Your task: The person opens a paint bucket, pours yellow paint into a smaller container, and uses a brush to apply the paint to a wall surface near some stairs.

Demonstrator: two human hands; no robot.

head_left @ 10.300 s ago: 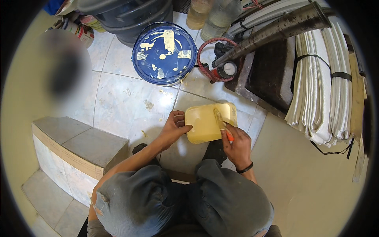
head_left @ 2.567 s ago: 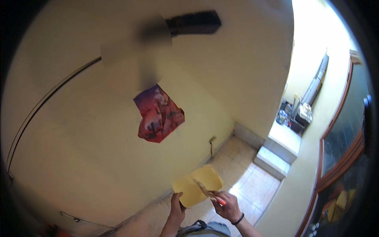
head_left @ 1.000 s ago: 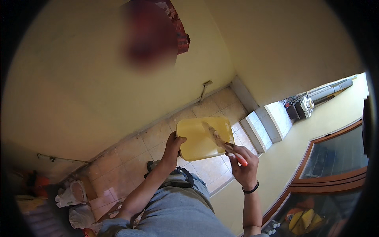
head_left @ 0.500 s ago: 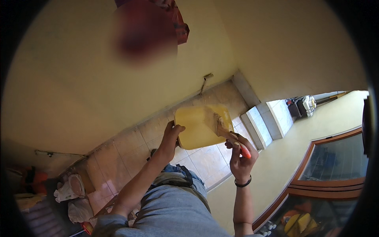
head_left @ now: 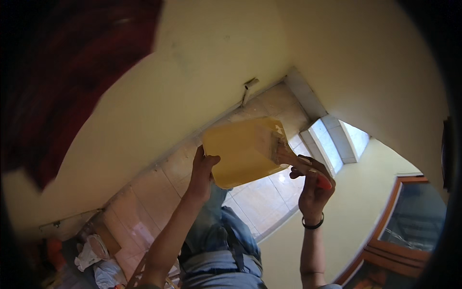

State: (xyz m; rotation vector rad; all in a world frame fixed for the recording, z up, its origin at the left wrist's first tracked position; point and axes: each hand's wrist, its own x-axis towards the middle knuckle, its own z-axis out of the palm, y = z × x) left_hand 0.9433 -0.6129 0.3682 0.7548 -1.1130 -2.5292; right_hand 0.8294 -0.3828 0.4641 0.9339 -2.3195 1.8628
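Observation:
My left hand (head_left: 202, 176) grips the left edge of a yellow plastic tub (head_left: 236, 151), held above the tiled floor and smeared with pale paint along its right side. A wooden-handled paintbrush (head_left: 284, 156) with a red-orange handle end is in my right hand (head_left: 313, 188), fingers wrapped round the handle. Its dark, paint-coated bristles rest at or just inside the tub's right side; whether they touch is unclear.
A blurred red sheet (head_left: 106, 58) fills the upper left. A small roller-like tool (head_left: 248, 89) stands against the pale wall. White steps (head_left: 325, 144) lead off at right, near a wood-framed glass door (head_left: 404, 216). Bags (head_left: 106, 272) lie at lower left.
The view has shifted closer to the red sheet, which now looms larger at upper left. My right hand and brush have moved right; the tub has shifted slightly left and tilted.

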